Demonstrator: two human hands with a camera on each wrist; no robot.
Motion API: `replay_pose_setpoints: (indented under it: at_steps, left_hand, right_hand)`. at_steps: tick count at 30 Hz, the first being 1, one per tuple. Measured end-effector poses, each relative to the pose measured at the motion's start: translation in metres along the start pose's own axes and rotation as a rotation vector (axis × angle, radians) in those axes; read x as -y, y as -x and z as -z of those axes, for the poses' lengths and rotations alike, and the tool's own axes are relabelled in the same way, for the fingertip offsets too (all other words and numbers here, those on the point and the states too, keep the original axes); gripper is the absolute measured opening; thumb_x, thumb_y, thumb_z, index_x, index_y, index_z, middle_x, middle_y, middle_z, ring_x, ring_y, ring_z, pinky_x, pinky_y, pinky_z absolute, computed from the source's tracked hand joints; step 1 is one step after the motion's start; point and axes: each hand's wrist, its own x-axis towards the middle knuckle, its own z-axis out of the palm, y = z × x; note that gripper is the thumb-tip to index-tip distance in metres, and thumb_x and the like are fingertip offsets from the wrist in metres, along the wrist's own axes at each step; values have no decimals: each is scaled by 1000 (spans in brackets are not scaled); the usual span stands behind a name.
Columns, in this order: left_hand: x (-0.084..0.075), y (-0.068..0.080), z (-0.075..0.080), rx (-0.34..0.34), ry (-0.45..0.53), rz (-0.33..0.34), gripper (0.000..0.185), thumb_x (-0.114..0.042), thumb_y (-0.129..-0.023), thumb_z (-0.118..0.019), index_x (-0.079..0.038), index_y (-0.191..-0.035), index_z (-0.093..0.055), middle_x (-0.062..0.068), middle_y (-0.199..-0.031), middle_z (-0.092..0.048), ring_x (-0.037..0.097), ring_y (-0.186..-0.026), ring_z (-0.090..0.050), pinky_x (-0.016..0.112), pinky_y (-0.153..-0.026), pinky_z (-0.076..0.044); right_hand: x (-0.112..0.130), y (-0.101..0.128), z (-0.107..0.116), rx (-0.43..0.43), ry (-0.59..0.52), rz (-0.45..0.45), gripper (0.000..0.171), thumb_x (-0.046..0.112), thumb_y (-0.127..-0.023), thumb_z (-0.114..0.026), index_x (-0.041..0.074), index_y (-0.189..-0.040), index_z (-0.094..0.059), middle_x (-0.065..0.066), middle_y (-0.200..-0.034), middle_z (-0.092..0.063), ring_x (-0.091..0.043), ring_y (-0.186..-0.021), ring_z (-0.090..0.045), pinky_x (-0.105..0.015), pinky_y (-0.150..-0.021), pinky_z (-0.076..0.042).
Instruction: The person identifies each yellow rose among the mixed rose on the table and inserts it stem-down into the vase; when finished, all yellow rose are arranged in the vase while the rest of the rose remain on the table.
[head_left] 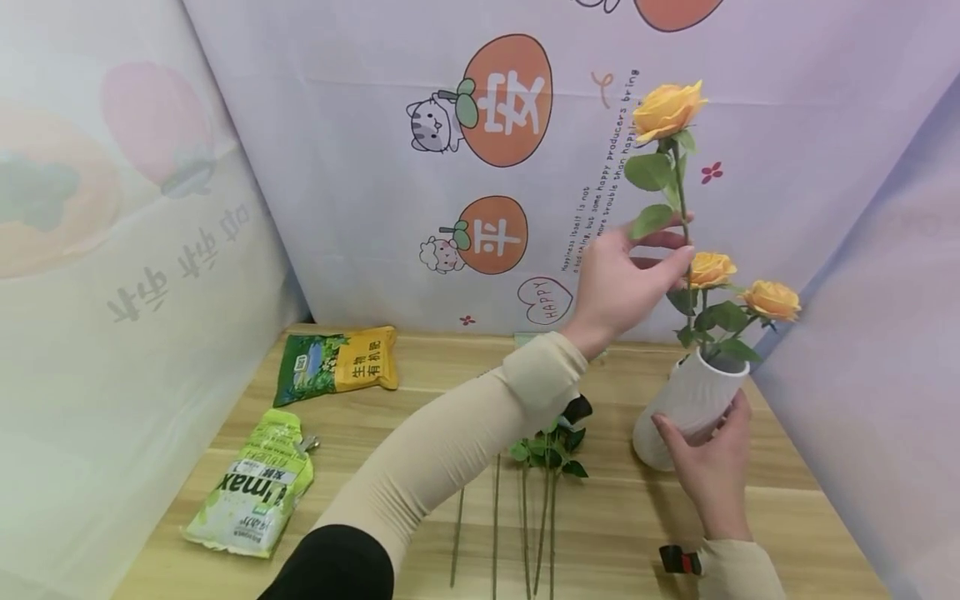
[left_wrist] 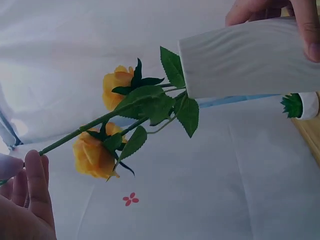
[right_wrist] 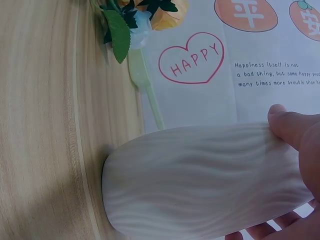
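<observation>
Wooden table shows only overhead: left hand pinches rose stem, right hand grips vase.

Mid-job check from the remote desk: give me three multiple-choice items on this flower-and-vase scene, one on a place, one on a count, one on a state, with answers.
1. Where does the white vase stand?
A. on the wooden table's right part
B. on the green bag
C. on the floor

2. How many orange rose blooms show at the vase in the head view?
A. one
B. three
C. five

3. What is the left hand doing?
A. resting flat on the table
B. pinching the tall rose's stem
C. holding scissors

Answers: 1 A, the vase sits on wood with the right hand around it. 2 B, one tall and two lower blooms. 3 B, fingers close on the stem.
</observation>
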Motion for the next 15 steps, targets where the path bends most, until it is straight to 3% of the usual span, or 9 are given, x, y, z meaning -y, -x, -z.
replay_pose_setpoints:
  at_steps: [6, 15]
  left_hand:
    - [13, -1, -21, -6, -62, -5, 29, -13, -100, -79, -17, -128, -77, -4, -101, -79, -4, -70, -72, 17, -70, -62]
    - [39, 2, -34, -16, -163, 21, 24, -16, -99, -81, -15, -123, -77, -9, -100, -79, -10, -74, -70, 12, -68, -59]
  right_hand:
    - [-1, 0, 0, -3, 0, 6, 111, 16, -87, -92, 20, -171, -20, -22, -158, -40, -44, -138, -45, -76, -109, -42]
    - [-1, -2, 0, -9, 0, 3, 110, 18, -87, -93, 19, -170, -21, -22, -157, -41, -44, -137, -47, -76, -106, -44]
